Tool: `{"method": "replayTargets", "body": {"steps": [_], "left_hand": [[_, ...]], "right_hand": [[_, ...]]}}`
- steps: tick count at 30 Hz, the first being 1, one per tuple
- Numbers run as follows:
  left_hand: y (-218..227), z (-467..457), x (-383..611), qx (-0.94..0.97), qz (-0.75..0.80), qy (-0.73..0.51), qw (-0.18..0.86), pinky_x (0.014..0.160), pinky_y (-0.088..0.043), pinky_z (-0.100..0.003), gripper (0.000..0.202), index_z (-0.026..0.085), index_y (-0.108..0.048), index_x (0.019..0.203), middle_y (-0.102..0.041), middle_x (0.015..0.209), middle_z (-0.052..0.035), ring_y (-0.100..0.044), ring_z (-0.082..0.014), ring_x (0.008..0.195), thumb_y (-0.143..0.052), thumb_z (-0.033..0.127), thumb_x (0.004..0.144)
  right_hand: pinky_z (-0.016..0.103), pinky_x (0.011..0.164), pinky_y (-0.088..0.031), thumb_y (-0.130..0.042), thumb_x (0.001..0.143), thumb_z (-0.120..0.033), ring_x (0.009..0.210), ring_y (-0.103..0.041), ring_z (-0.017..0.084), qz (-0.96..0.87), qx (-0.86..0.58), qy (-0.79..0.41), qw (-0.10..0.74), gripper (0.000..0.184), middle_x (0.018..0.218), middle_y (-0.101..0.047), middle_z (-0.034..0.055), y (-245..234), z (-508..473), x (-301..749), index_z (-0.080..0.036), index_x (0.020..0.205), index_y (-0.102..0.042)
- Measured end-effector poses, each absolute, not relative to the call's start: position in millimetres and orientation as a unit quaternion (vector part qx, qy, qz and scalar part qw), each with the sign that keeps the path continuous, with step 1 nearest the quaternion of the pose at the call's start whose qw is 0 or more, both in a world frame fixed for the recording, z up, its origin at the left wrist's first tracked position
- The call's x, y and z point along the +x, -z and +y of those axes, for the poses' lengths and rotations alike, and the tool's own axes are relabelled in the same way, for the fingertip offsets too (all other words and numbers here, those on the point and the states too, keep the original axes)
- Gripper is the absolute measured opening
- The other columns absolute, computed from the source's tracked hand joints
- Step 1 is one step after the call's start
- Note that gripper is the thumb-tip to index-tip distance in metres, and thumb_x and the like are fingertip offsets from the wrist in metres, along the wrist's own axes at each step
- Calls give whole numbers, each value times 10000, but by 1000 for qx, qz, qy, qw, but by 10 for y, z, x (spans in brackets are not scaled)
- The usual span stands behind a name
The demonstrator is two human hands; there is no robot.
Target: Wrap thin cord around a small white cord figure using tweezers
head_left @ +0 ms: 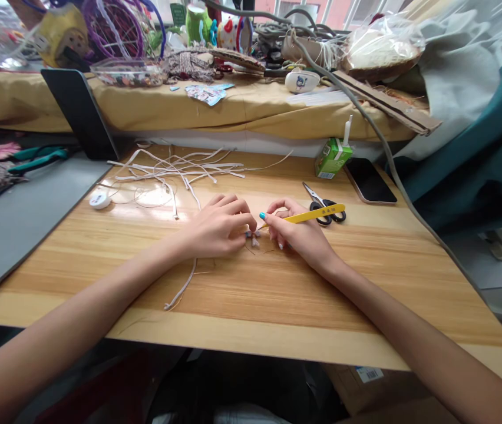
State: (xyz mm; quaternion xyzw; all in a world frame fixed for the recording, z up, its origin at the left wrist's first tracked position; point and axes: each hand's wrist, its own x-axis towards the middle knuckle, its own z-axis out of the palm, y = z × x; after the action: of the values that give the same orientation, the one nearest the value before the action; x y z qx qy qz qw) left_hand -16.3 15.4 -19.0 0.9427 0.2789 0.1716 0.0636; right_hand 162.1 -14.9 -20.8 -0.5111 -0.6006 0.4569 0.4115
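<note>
While R hand (301,238) holds yel. tool (317,212), piece (255,241) sm., pale.

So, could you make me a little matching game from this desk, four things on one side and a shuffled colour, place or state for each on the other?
Things
1. Slim pointed tool
2. Scissors
3. Drink carton
4. Phone lying flat

Descriptions
A. Black-handled
B. Dark, screen facing up
C. Yellow, held in the right hand
D. Mostly green

Right pairs: 1-C, 2-A, 3-D, 4-B.
</note>
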Motion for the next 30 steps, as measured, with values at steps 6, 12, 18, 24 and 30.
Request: {"method": "replayTargets", "body": {"steps": [6,12,18,24,30], "left_hand": [[152,132,-156,943,275,-173,74,768,-308,-313,156,180,-565,820,-533,853,-38,-428,-168,816,-435,182,733],[173,169,-191,946,263,-179,64,780,-311,-310,161,208,-591,813,-531,881,-34,-426,-169,850,-446,183,748],[206,184,-195,948,259,-177,59,796,-311,-319,139,202,-597,808,-539,890,-35,-427,-171,858,-481,192,732],[233,203,-192,939,268,-191,99,819,-324,-310,146,205,-614,822,-539,867,-32,-420,-170,873,-496,197,736],[239,244,-203,930,264,-210,146,804,-352,-284,167,200,-630,803,-540,833,-32,-424,-157,858,-482,139,754]], "right_hand": [[169,328,-262,-539,729,-345,349,-389,53,-593,-516,-463,411,188,481,-490,-69,194,-165,1609,-176,777,-472],[180,404,-302,-544,732,-349,421,-393,48,-609,-509,-420,440,208,510,-479,-46,140,-172,1610,-158,656,-510],[195,421,-327,-567,704,-389,452,-448,70,-604,-510,-448,417,252,521,-511,-26,135,-179,1580,-149,634,-529],[204,451,-359,-583,693,-376,483,-471,78,-633,-513,-389,429,230,560,-502,-42,122,-171,1579,-177,673,-469],[208,450,-348,-577,692,-352,466,-467,81,-649,-535,-372,393,217,518,-506,-41,124,-127,1641,-174,633,-468]]}}
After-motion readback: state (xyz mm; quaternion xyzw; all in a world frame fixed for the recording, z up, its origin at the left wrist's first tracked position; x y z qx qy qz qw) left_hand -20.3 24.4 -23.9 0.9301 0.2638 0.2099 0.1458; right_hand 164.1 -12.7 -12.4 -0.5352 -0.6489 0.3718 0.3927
